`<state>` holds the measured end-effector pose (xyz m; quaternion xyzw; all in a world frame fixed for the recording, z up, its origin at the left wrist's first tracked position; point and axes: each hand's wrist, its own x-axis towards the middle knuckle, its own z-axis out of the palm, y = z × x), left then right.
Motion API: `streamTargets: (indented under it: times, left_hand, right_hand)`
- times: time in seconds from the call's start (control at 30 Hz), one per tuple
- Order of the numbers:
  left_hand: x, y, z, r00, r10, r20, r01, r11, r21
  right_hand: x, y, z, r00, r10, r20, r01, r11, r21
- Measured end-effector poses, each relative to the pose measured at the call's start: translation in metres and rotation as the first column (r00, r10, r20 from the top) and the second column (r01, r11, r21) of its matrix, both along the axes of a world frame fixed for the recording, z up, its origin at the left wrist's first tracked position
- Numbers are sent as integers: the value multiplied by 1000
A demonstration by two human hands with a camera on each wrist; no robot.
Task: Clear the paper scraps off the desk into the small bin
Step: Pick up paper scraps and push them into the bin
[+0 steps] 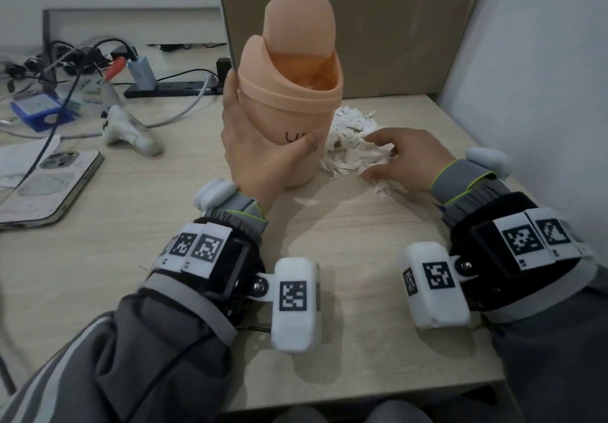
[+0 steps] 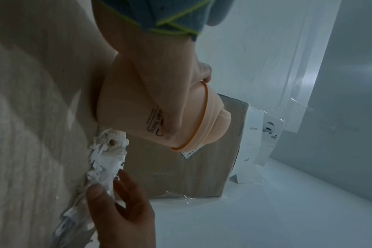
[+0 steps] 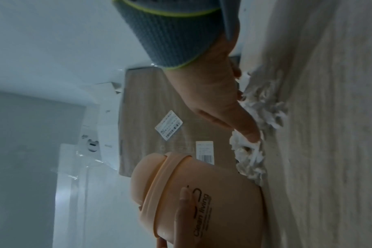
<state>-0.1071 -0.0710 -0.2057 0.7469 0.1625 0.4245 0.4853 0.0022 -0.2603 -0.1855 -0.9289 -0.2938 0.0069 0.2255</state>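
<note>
My left hand grips the small bin round its body, thumb across the front; the bin stands on the desk, lid flap tipped up and mouth showing. Just right of the bin lie the paper scraps, heaped against it, with the cardboard box close behind. My right hand rests on them, fingers loosely spread. Nearer me than the bin, the desk runs bare to its front edge. My palm hides part of the bin's lettering.

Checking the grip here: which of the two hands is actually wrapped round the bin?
The left hand: its thumb and fingers curl round the peach bin. The right hand only reaches, fingers spread, onto the paper scraps beside it.
</note>
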Motion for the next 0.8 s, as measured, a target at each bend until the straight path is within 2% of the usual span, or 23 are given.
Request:
streamTargets:
  times: [0.17, 0.43, 0.5, 0.63, 0.8]
  left_hand:
    - [0, -1, 0, 1000, -8, -2, 8, 1000, 1]
    - [3, 3, -4, 1000, -20, -5, 20, 1000, -8]
    - [3, 3, -5, 1000, -23, -1, 23, 1000, -4]
    - [5, 4, -5, 1000, -28, 0, 28, 1000, 4]
    - [5, 6, -6, 999, -33, 4, 33, 999, 16]
  right_hand:
    - [-4, -7, 7, 998, 56, -16, -58, 989, -138]
    - [-4, -6, 9, 991, 48, 125, -37, 995, -92]
    - [-1, -5, 8, 989, 10, 148, -5, 999, -34]
    - [0, -4, 10, 970, -113, 217, 73, 980, 184]
    - [-1, -2, 11, 974, -154, 167, 95, 943, 318]
